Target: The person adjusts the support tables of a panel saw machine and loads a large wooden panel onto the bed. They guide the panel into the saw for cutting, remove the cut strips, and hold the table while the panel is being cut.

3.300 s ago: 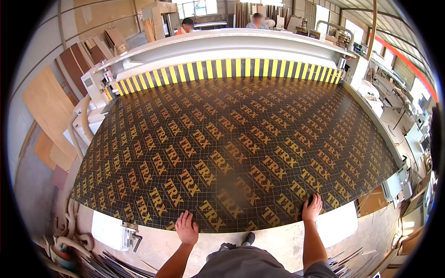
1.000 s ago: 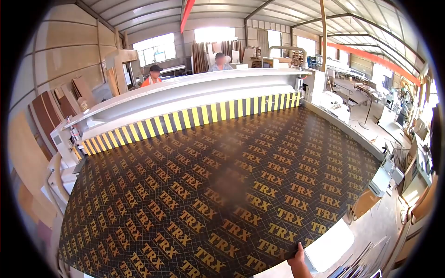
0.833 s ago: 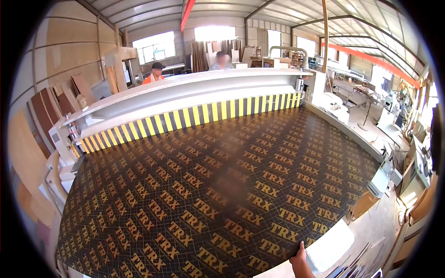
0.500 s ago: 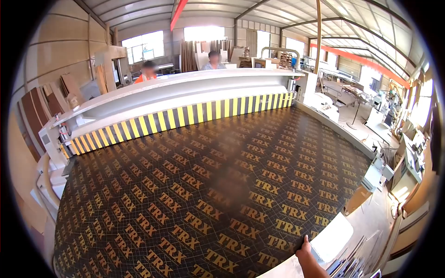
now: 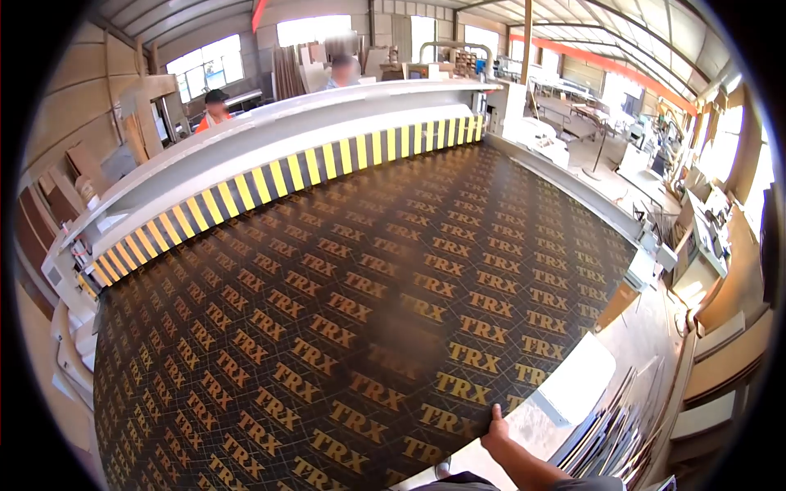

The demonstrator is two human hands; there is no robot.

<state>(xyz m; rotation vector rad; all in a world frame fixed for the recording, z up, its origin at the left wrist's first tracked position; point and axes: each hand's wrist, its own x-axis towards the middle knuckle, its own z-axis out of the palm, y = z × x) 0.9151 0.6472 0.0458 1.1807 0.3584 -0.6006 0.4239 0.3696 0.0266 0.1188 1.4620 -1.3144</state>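
A large dark panel [image 5: 311, 327] printed with rows of gold TRX lettering lies flat and fills the middle of the head view. At its near right edge, my right hand [image 5: 496, 432] is closed round the rim, thumb on top and the other fingers hidden beneath. The far side of the panel runs up to a long machine beam [image 5: 286, 106] with a yellow-and-black striped guard [image 5: 303, 168]. Right of my hand is a white rounded support [image 5: 577, 378], apart from it. My left hand is out of view.
Two people stand behind the beam, one in an orange top [image 5: 214, 113]. A metal side rail [image 5: 565, 186] borders the panel on the right. Thin offcut strips [image 5: 602, 438] lie on the floor at lower right. Boards [image 5: 65, 192] lean at left.
The view has tilted down and turned right. My right hand, still on the panel's edge, now sits farther left of the white support, with a wider gap between them.
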